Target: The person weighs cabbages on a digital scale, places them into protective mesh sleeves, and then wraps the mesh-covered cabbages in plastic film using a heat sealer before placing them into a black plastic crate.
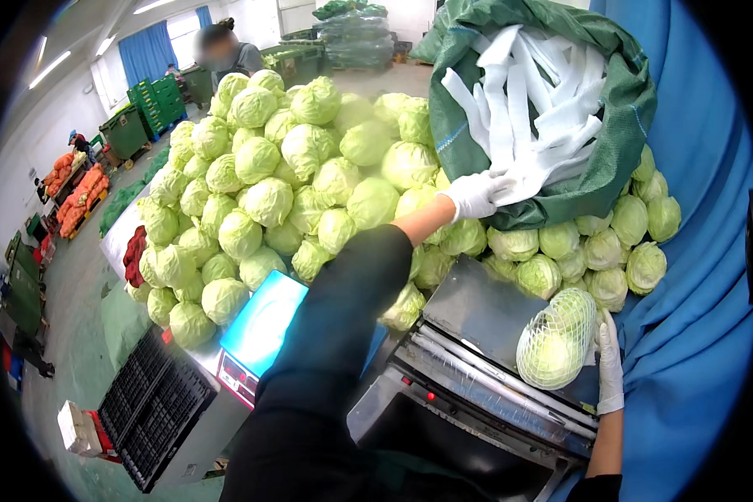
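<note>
My left hand (477,194), in a white glove, reaches across to a green woven sack (448,119) and pinches the near end of a white foam net sleeve (526,179). Many more flattened sleeves fill the sack's open mouth. At the lower right, a cabbage in a stretched white foam net (555,345) rests on the metal top of a wrapping machine (483,301). Against that cabbage's right side lies my gloved right hand (608,364), fingers extended; its thumb side is partly hidden, so I cannot tell if it grips.
A large heap of bare cabbages (270,201) spreads behind the machine and around the sack. Left of my arm stands a scale (263,320) with a blue-lit plate, beside a black plastic crate (157,401). Blue curtain (684,389) hangs close on the right. A person (226,53) stands beyond the heap.
</note>
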`<state>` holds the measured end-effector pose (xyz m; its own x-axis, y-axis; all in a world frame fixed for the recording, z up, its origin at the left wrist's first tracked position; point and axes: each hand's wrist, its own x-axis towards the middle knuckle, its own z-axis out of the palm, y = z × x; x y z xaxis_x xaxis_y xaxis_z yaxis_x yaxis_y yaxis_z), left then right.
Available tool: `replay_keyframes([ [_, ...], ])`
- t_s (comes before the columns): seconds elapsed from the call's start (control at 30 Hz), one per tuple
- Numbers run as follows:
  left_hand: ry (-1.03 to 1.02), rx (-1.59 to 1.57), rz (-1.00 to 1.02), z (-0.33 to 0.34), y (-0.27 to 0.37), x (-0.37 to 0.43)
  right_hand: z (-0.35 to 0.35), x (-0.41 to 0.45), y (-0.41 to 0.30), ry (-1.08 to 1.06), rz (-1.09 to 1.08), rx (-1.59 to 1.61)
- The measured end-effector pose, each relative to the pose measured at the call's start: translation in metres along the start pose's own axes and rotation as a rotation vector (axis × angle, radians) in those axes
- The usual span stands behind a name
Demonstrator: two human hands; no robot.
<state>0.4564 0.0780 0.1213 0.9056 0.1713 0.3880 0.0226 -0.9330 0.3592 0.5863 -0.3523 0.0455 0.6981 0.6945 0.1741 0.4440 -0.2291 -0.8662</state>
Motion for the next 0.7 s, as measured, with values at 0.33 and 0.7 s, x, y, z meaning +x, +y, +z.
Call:
replay_keyframes([
  [0.33,0.214,0.13,0.17,-0.066,0.024,-0.098,-0.007,-0.058,-0.049,0.105,0.028,0.067],
  [0.7,-0.365,-0.311,0.252,0.068,0.152,-0.117,0.015,-0.003,-0.039,0.119,0.075,0.188],
])
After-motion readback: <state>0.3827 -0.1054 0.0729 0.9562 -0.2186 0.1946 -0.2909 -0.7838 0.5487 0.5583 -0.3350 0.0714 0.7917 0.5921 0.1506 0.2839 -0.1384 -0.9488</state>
